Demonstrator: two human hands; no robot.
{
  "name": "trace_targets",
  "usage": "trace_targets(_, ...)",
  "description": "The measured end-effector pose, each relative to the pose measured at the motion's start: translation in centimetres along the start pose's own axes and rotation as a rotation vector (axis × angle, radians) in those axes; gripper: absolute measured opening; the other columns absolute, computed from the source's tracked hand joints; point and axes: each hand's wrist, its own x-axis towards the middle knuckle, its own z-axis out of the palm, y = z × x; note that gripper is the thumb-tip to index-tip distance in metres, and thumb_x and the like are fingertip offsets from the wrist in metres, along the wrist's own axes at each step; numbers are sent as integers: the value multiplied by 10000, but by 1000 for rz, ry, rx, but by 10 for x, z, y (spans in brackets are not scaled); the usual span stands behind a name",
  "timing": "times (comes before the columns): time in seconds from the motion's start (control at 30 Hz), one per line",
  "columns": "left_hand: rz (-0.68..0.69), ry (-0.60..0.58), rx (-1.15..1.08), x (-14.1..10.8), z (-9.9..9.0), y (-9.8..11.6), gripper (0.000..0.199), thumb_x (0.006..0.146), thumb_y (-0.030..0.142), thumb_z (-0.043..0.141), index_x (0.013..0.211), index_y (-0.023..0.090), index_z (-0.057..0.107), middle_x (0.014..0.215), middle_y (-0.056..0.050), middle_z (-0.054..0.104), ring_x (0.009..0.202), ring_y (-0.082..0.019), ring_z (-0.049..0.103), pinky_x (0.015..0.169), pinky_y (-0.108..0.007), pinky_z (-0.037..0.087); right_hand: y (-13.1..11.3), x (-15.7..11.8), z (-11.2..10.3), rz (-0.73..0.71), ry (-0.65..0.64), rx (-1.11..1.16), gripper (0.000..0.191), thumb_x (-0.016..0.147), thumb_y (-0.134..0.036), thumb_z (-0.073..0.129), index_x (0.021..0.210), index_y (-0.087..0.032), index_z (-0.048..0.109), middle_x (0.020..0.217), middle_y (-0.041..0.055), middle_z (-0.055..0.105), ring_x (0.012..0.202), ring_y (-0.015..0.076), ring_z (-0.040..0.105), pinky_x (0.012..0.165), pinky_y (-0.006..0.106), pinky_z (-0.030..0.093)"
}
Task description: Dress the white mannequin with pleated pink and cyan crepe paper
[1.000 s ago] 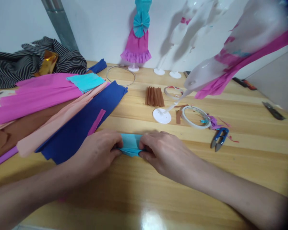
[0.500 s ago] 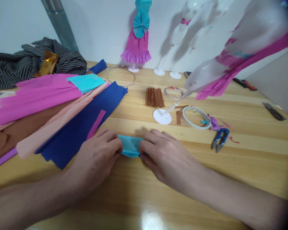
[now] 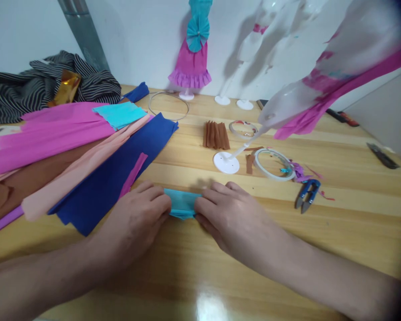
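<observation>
Between my hands a folded strip of turquoise crepe paper (image 3: 182, 203) lies low over the wooden table. My left hand (image 3: 143, 211) pinches its left end, and my right hand (image 3: 225, 211) grips the right end; the fingertips of both are partly hidden. Just beyond my left hand, a narrow magenta strip (image 3: 133, 174) rests on a dark blue sheet of crepe paper (image 3: 116, 174). Farther out, a pleated brown piece (image 3: 215, 135) stands on the table, close to the white round base (image 3: 226, 162) of a mannequin stand.
Coloured crepe sheets (image 3: 53, 133) spread over the left side, with striped cloth (image 3: 96, 89) behind. To the right are a tape roll (image 3: 274, 164), blue thread snips (image 3: 307, 195) and a black-handled knife (image 3: 382, 156). A leaning mannequin (image 3: 341, 67) and a dressed one (image 3: 190, 62) stand farther back.
My right hand's fingers have shifted slightly, and a little more of the turquoise strip's top edge shows. Both hands keep their hold on it.
</observation>
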Motion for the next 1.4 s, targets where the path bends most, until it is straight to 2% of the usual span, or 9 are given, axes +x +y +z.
trace_targets(0.17, -75, -52, -103, 3, -1, -1, 167, 869, 110, 499, 730, 169, 569, 773, -13, 583, 765, -163, 508, 670, -275, 410, 4, 0, -1, 14, -32, 40, 119, 779, -60, 587, 749, -175, 576, 733, 31, 637, 708, 182, 513, 603, 295, 249)
trace_targets(0.33, -100, -71, -130, 4, -3, -2, 138, 851, 115, 513, 759, 183, 590, 799, -8, 598, 798, -163, 529, 693, -272, 412, 8, 3, -1, 15, -48, 192, 101, 816, -96, 574, 748, -171, 576, 752, 27, 617, 713, 160, 520, 627, 271, 306)
trace_targets(0.5, -137, -88, -179, 9, -6, -4, 135, 811, 105, 553, 809, 194, 655, 806, -3, 641, 812, -167, 574, 710, -276, 424, 12, 6, -4, 119, -117, 332, 118, 772, -74, 601, 718, -178, 589, 708, -10, 591, 632, 117, 509, 563, 231, 293)
trace_targets(0.63, -210, -153, -158, 15, -10, -3, 144, 789, 108, 579, 847, 185, 686, 823, -10, 673, 808, -174, 595, 704, -278, 426, 13, 7, -6, 191, -156, 376, 106, 770, -93, 619, 739, -191, 596, 683, -30, 585, 582, 102, 485, 532, 218, 266)
trace_targets(0.8, -251, -188, -99, 20, -14, 0, 167, 757, 110, 587, 857, 184, 699, 784, -6, 679, 738, -159, 597, 635, -249, 410, 13, 8, -6, 209, -165, 380, 103, 770, -109, 642, 784, -196, 590, 706, -28, 600, 607, 111, 506, 550, 216, 276)
trace_targets(1.0, -215, -155, -107, 16, -10, -2, 143, 778, 130, 579, 829, 190, 698, 798, -10, 676, 770, -166, 599, 673, -257, 425, 12, 8, -6, 200, -157, 365, 100, 776, -110, 639, 789, -195, 587, 739, -14, 618, 641, 124, 525, 555, 227, 277)
trace_targets(1.2, -217, -176, -89, 14, -9, -2, 125, 783, 102, 565, 772, 181, 662, 792, -5, 654, 778, -167, 585, 670, -259, 414, 11, 6, -4, 155, -122, 384, 139, 771, -44, 562, 765, -183, 559, 765, -4, 599, 671, 125, 522, 579, 231, 314)
trace_targets(1.4, -105, -112, -57, 9, -5, -1, 170, 856, 102, 486, 781, 183, 615, 800, -10, 604, 782, -161, 547, 678, -266, 409, 3, 3, -3, 45, -44, 209, 119, 815, -83, 556, 732, -169, 566, 769, 42, 590, 719, 170, 502, 625, 274, 347)
